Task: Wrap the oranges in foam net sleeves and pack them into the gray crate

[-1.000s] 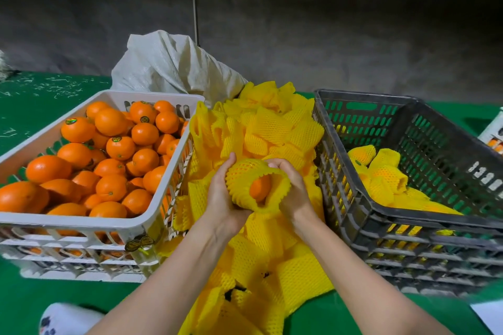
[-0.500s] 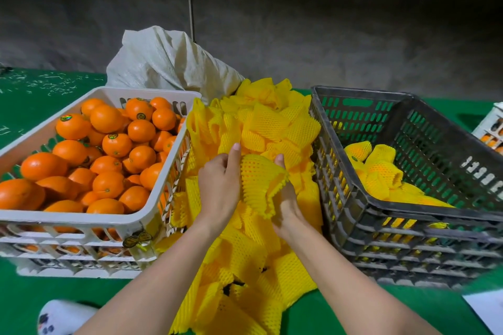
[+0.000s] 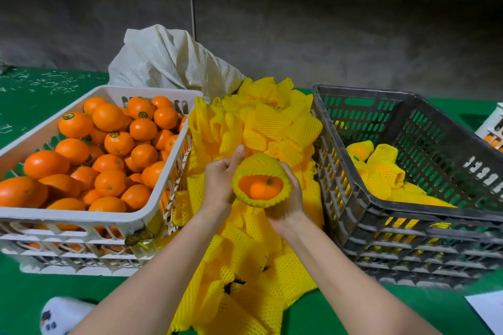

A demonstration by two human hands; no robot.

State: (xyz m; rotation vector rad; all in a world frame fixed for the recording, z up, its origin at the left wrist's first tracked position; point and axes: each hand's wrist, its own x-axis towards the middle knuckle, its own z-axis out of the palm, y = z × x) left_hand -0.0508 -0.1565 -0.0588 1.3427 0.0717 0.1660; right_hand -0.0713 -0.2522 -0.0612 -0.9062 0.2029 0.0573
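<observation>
The left hand (image 3: 220, 185) and the right hand (image 3: 289, 208) both curl around a foam net sleeve (image 3: 260, 167) with an orange (image 3: 261, 189) inside, above the sleeve pile (image 3: 272, 128) between the white crate (image 3: 81, 213) and the gray crate (image 3: 435, 209).

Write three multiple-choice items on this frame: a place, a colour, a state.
1. Where is the pile of loose sleeves? A) between the white crate and the gray crate B) inside the white crate C) inside the gray crate
2. What colour is the crate of bare oranges? A) gray B) white C) green
3. The held orange is A) bare B) inside a sleeve whose mouth shows it C) in the gray crate

1 A: the pile fills the gap between the crates. 2 B: its rim is white. 3 B: left hand and right hand hold the sleeve, fruit visible through its mouth.
</observation>
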